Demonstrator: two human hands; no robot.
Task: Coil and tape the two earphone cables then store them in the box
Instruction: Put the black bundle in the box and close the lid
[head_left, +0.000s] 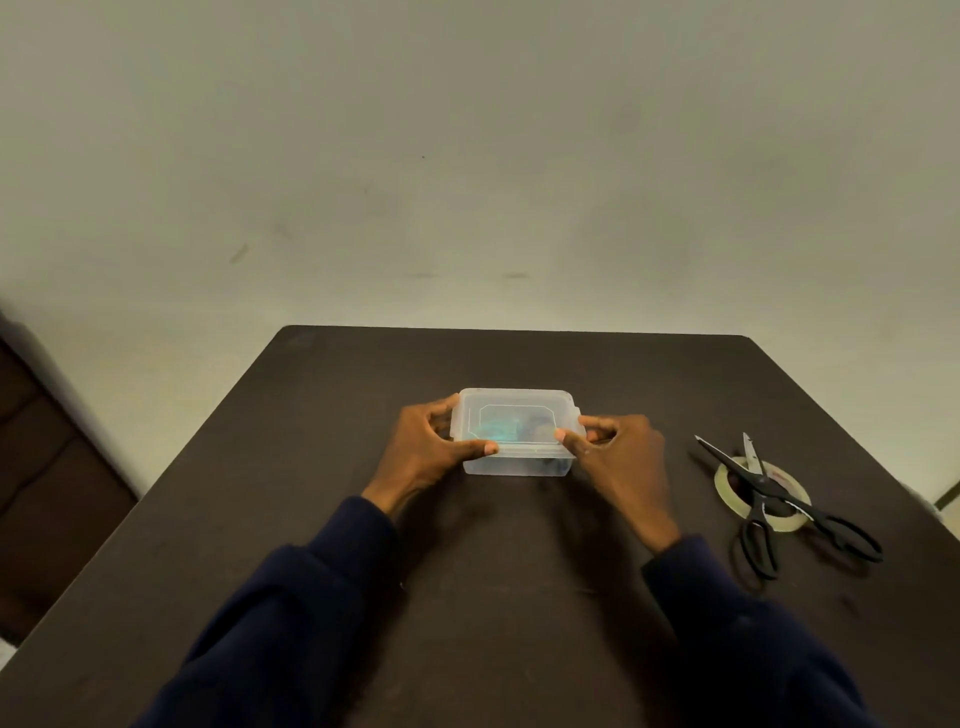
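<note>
Scissors (763, 486) lie across a tape roll (722, 480) on the right. Left hand (426, 452) and right hand (621, 457) grip the ends of the shut clear box (519, 462) on the table (519, 551), thumbs on top. A teal cable (496, 430) and a dark cable (537, 428) sit inside.

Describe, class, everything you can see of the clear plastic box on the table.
The box is small, rectangular, of translucent plastic, with rounded corners and a lid on top. It stands upright on the dark table, near the middle. Through the lid show a teal shape and a dark one, blurred. The left hand grips its left end, the right hand its right end, thumbs on the lid.
</note>
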